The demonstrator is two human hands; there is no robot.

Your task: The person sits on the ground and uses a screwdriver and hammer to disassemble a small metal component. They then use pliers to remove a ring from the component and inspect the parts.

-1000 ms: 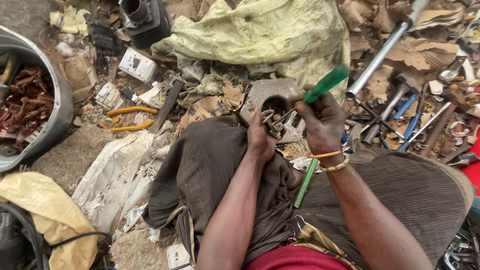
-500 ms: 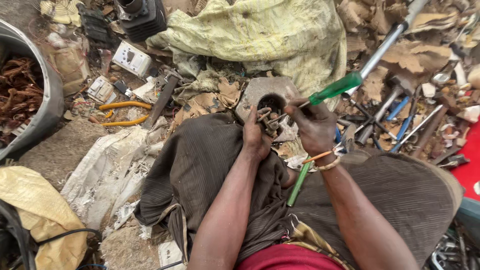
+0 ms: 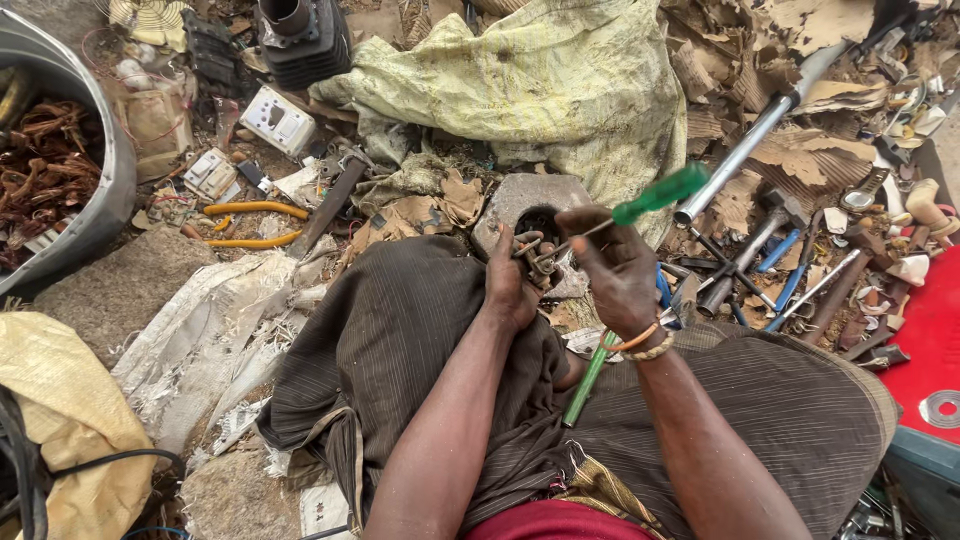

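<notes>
My left hand (image 3: 510,285) grips a small tangled metal part (image 3: 537,255) over a grey stone block (image 3: 535,205) that has a round hole. My right hand (image 3: 615,270) holds a green-handled screwdriver (image 3: 655,195), its thin shaft slanting down-left with the tip in the metal part. Bangles circle my right wrist. A second green-handled tool (image 3: 588,378) lies between my knees on the dark striped cloth (image 3: 400,340) over my lap.
A grey basin (image 3: 100,215) of rusty copper scrap sits far left. Yellow-handled pliers (image 3: 250,225) lie left of the block. A yellowish sack (image 3: 540,80) is behind it. A steel pipe (image 3: 755,135), hammers and blue-handled tools (image 3: 790,265) litter the right; a red surface (image 3: 930,340) is far right.
The view shifted slightly. My right hand tilted the screwdriver lower, and its tip now works into the metal part held by my left hand, which stays on the block.
</notes>
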